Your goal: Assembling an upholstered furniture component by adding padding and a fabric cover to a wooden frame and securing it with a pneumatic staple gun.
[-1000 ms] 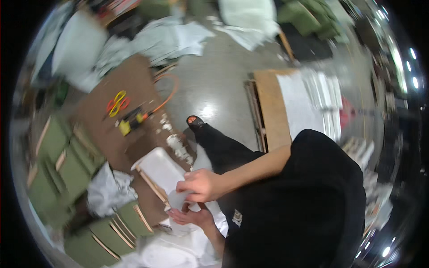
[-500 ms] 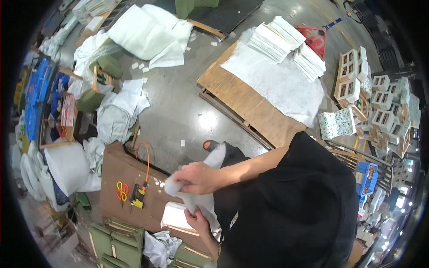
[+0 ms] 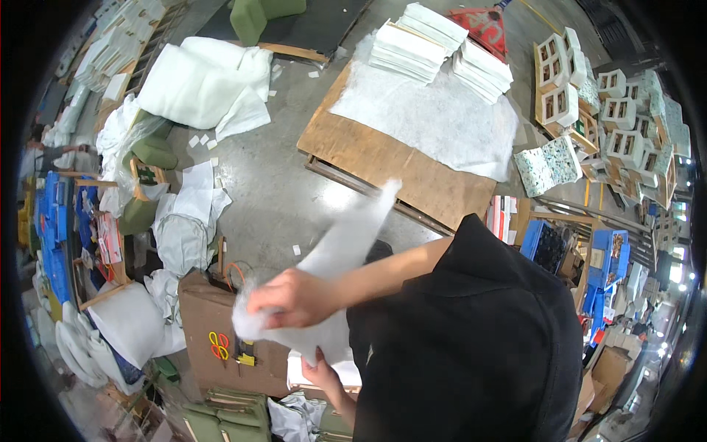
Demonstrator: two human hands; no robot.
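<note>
My right hand is closed on a strip of white batting, its fingers blurred by motion. The strip's far end flares up and away to the right, over the floor. Lower down, my left hand pinches the batting's near edge, thumb up. Beneath the batting, a white padded panel lies partly hidden on the brown-covered bench. On the bench to the left are scissors with yellow and red handles and a yellow-and-black staple gun, partly hidden by the batting.
Green upholstered pieces and crumpled white cloth lie by the bench's near side. Ahead stands a wooden platform with stacked white panels. Folded batting lies far left; blue bins stand at right.
My right hand has swung left and slightly down with the batting, whose far end has lifted and spread outward. My left hand still grips its edge. The whole view has shifted.
</note>
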